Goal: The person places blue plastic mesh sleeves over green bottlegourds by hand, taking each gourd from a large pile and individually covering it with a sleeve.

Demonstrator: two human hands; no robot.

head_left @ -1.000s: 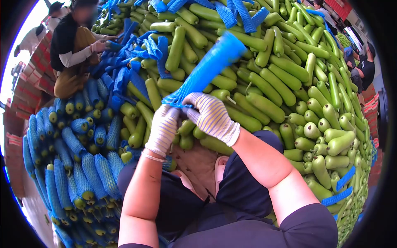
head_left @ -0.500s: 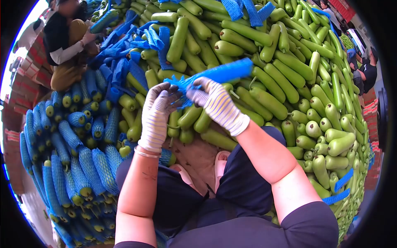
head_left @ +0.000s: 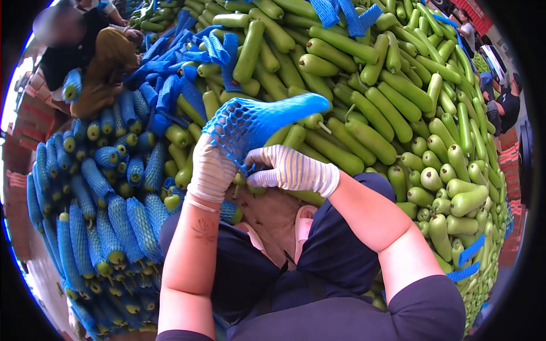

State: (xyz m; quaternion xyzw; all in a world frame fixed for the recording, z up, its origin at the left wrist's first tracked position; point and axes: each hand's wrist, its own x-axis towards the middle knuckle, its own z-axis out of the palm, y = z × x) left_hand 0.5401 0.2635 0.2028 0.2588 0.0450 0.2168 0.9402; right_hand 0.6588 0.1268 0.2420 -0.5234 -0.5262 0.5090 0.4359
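A blue foam net sleeve [head_left: 267,120] is stretched wide at its near end, while its narrow far end points to the right. My left hand [head_left: 212,169], in a striped glove, is at the mouth of the sleeve, its fingers covered by the mesh. With fingers curled, my right hand [head_left: 296,170] pinches the lower rim of that mouth. Green bottle gourds [head_left: 369,139] lie loose just beyond and below both hands. No gourd shows inside the sleeve.
Gourds in blue nets [head_left: 105,213] are stacked at the left. Loose blue sleeves [head_left: 168,85] lie across the pile at upper left. A co-worker [head_left: 85,51] sits beyond them with a netted gourd [head_left: 72,85]. More gourds [head_left: 449,187] heap up on the right.
The sleeve's near end has gone from bunched to spread wide. My left hand has moved into its mouth, and my right hand has dropped to the lower rim.
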